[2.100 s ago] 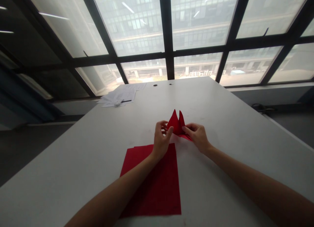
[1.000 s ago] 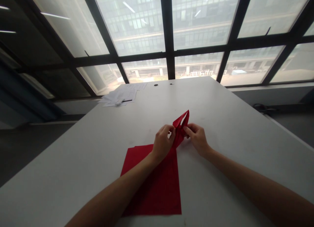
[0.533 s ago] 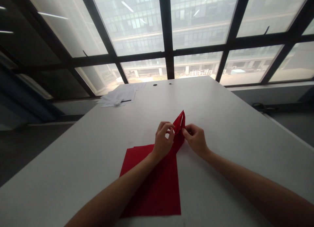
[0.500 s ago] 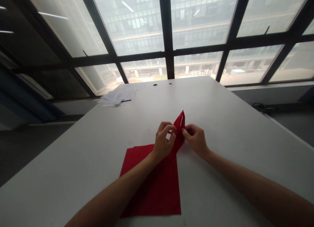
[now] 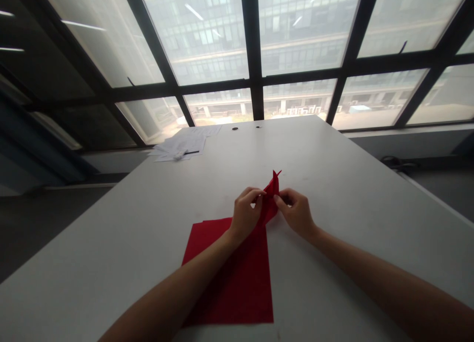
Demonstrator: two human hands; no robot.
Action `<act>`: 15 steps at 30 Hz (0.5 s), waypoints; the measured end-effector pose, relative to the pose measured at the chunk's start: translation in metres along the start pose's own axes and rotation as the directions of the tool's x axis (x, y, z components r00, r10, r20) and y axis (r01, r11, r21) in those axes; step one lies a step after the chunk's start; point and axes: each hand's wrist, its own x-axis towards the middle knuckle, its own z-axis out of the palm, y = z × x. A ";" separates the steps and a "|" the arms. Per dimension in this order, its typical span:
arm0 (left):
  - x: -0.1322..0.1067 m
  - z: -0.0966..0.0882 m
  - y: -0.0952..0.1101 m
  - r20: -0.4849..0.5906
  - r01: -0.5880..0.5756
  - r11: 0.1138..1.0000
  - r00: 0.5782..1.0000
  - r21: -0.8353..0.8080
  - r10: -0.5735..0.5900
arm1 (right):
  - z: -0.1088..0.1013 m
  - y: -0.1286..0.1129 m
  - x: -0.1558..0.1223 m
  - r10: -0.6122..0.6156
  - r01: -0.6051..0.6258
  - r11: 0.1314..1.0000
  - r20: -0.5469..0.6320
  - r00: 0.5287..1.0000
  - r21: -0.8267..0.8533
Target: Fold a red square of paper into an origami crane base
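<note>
A folded piece of red paper is held up between my two hands, over the far right corner of a flat stack of red sheets. Its top ends in two small points that stand apart. My left hand pinches the paper's left edge between thumb and fingers. On the opposite side, my right hand grips the right edge with thumb and forefinger. My left forearm crosses above the red sheets and hides part of them.
The white table stretches away to the windows. Loose white papers lie at its far left, with a dark pen on them. Near the far edge is a round dark hole.
The upper part of the red paper has changed shape: its tall peak with a gap is now lower and split into two small points. Both hands stay nearly in place.
</note>
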 end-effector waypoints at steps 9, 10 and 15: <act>0.001 0.000 0.007 -0.047 0.120 0.984 0.991 -0.134 -0.127 | -0.001 -0.005 -0.001 -0.116 0.111 0.987 -0.037 0.993 -0.115; 0.001 0.000 0.007 -0.063 0.134 0.979 0.987 -0.154 -0.145 | -0.001 -0.004 -0.001 -0.109 0.104 0.989 -0.047 0.993 -0.105; -0.001 0.002 0.014 -0.108 0.162 0.939 0.973 -0.304 -0.203 | 0.002 0.002 0.003 0.075 -0.064 0.992 -0.091 0.993 0.111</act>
